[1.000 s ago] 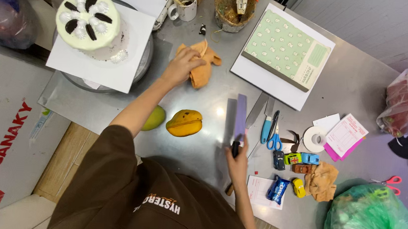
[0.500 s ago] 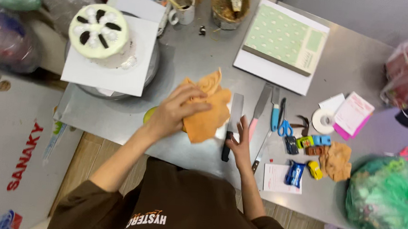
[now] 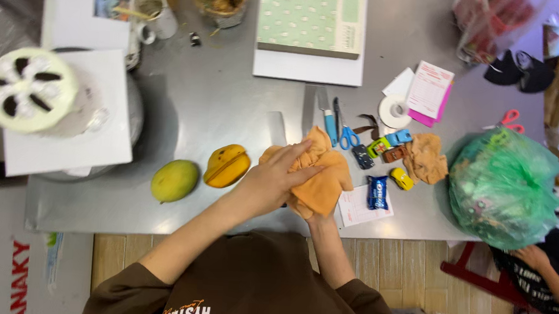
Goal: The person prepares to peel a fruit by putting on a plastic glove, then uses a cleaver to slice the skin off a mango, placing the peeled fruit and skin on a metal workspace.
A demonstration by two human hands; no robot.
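A: From the head camera, where is the orange cloth (image 3: 322, 183)?

B: At the table's (image 3: 230, 108) near edge, under the left hand (image 3: 278, 180). Its fingers lie flat, pressing.

A: The right hand?

B: Hidden underneath; can't tell. The cloth looks soft, light, floppy. Grab a bunched fold.

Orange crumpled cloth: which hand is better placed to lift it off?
Left, probably: the left hand lies on top of the orange crumpled cloth, while the right hand is hidden beneath it.
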